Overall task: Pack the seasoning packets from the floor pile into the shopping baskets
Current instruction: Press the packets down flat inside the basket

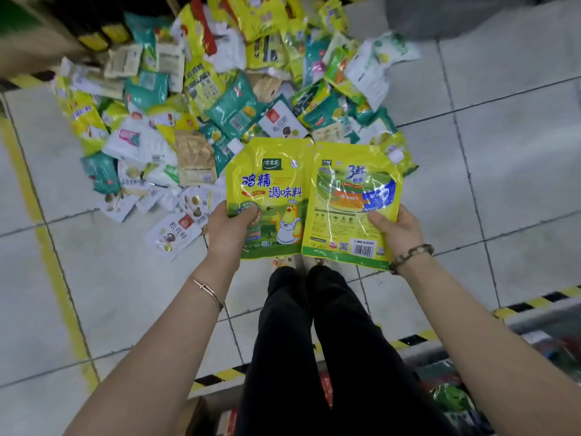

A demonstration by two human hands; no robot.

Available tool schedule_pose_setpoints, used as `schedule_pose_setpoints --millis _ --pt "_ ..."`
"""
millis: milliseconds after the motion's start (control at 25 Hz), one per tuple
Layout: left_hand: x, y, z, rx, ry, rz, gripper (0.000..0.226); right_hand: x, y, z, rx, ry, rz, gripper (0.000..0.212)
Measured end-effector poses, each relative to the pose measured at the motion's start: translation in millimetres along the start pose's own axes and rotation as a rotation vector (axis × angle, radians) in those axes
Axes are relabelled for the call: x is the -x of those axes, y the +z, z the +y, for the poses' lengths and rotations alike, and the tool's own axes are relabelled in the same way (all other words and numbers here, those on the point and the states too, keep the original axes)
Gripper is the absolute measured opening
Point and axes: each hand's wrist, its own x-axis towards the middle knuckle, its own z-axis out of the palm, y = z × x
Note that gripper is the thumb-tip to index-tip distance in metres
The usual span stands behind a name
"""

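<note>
Gripping the chicken packet (pixel 270 190), left hand (pixel 232 229) flanks right hand (pixel 399 231) gripping barcode packet (pixel 345 212).

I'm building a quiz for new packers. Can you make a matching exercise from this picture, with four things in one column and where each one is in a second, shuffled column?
Things
1. chicken packet
2. barcode packet
3. bead bracelet
4. brown packet

Places
A. in the pile
B. in the left hand
C. on the right wrist
D. in the right hand

Pairs: 1-B, 2-D, 3-C, 4-A
</note>
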Motion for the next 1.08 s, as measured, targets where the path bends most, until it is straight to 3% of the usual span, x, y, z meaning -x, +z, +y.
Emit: schedule_pose_setpoints --millis 200,360,440,640,880,1080 --pt "87.8 20.6 62.2 -0.067 0.054 -0.116 0.011 73.1 -75.3 -54.9 -0.173 -0.029 0.010 0.018" --pt "134.4 68.6 84.7 -0.127 0.043 -0.187 0.062 99.8 -136.4 -72.0 -0.243 -0.081 0.026 0.018" --pt "157.9 106.9 93.2 -0.143 0.074 -0.211 0.057 107.0 -176.7 -74.0 -0.301 -0.084 0.059 0.017" --pt "212.2 232.3 105.1 -0.163 0.147 -0.251 0.011 98.6 -307.0 -73.9 -0.416 -0.088 0.158 0.017" --pt "274.6 386.9 107.7 -0.154 0.172 -0.242 0.030 62.2 -468.0 -85.7 -0.423 -0.115 0.219 0.019" --pt "294.4 465.4 125.8 -0.112 0.147 -0.246 0.022 27.6 -539.1 -102.7 -0.440 -0.154 0.290 0.022"
